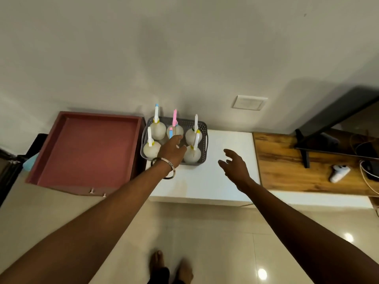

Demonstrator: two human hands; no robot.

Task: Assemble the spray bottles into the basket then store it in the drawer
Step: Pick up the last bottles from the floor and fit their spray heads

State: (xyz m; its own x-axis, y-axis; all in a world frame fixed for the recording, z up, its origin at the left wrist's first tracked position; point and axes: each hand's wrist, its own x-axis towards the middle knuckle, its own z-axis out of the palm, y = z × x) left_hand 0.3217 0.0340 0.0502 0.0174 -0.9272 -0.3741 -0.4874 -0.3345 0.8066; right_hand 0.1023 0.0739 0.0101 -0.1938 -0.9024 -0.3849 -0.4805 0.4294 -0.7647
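Observation:
A grey perforated basket [204,138] stands on a white cabinet top [215,177] against the wall. Several white round spray bottles stand upright in it, among them one with a pink nozzle [174,118], one with a blue tip [156,111] and a front right one [192,153]. My left hand [171,149], a bangle on its wrist, hovers palm down over the basket's front middle with fingers spread, beside a short blue nozzle [170,133]. It hides what lies under it. My right hand [233,163] floats open over the cabinet top, right of the basket.
A reddish-brown drawer [86,150] is pulled out, empty, left of the basket. A wooden shelf [297,173] on the right carries a white controller [339,172], cables and a black stand. My bare feet are on the tiled floor below.

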